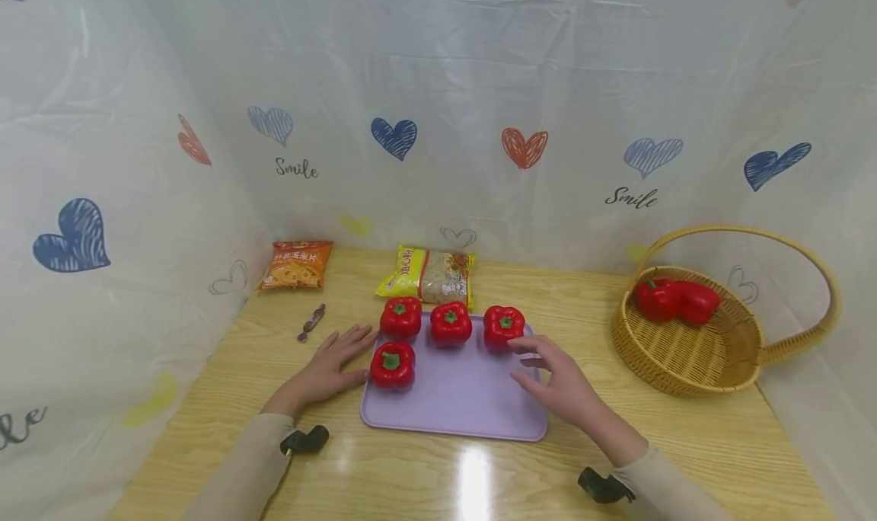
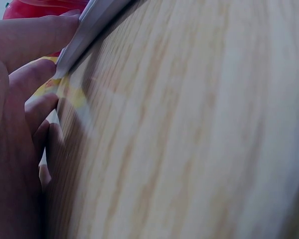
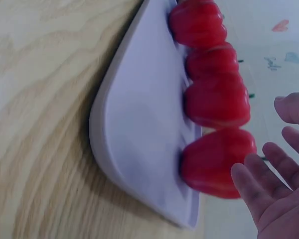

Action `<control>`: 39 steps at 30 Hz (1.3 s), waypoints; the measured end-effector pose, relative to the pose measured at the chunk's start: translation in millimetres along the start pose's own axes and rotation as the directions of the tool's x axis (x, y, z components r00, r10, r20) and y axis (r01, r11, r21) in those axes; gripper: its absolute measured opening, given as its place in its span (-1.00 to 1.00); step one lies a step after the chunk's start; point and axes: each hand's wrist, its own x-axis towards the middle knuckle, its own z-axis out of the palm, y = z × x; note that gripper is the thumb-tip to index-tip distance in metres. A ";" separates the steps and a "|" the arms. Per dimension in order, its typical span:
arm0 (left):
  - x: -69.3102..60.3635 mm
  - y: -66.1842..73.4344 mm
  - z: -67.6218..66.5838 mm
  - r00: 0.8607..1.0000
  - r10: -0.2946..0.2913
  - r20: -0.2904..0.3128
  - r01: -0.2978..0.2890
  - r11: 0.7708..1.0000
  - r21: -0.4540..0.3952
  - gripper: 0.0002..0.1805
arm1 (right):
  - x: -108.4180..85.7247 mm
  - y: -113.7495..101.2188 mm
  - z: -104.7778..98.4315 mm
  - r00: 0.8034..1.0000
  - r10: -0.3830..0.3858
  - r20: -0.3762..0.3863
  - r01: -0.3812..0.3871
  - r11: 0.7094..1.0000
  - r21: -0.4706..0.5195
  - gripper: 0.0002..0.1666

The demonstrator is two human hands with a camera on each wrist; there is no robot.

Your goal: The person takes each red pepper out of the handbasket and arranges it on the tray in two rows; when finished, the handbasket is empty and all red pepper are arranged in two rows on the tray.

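A lilac tray [image 1: 459, 399] lies on the table with several red bell peppers on it. Three stand along its far edge, and another bell pepper [image 1: 393, 366] sits nearer on the left side. My left hand [image 1: 333, 369] rests flat at the tray's left edge; in the left wrist view its thumb and forefinger touch the tray rim [image 2: 92, 32]. Over the tray's right side hovers my right hand [image 1: 558, 380], fingers spread and loosely bent. Its fingertips are close to the far-right bell pepper [image 1: 502, 327]; the right wrist view shows nothing held in that hand [image 3: 284, 194].
A wicker basket [image 1: 674, 353] with a tall handle stands at the right, holding a red bell pepper [image 1: 658, 300] and another red vegetable [image 1: 697, 303]. Behind the tray lie a yellow food bag [image 1: 432, 275] and an orange snack bag [image 1: 296, 264]. A small dark object [image 1: 312, 323] lies at left.
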 end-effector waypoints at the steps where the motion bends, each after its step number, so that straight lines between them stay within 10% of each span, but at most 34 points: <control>1: 0.0 -0.1 0.0 1.000 0.001 0.000 -0.001 1.000 0.001 -0.22 | -1.0 1.6 -3.0 1.000 -0.007 -0.010 0.007 1.000 -0.010 -0.46; 13: 0.0 -0.9 1.3 1.000 0.002 0.000 -0.002 1.000 0.012 -0.22 | -13.1 18.6 -42.9 0.993 -0.045 -0.113 0.030 0.992 -0.126 -0.52; 39: 0.4 -2.5 1.8 1.000 0.008 -0.013 -0.007 1.000 0.015 -0.23 | -22.3 36.2 -135.7 0.955 0.195 -0.222 -0.251 0.931 -0.264 -0.44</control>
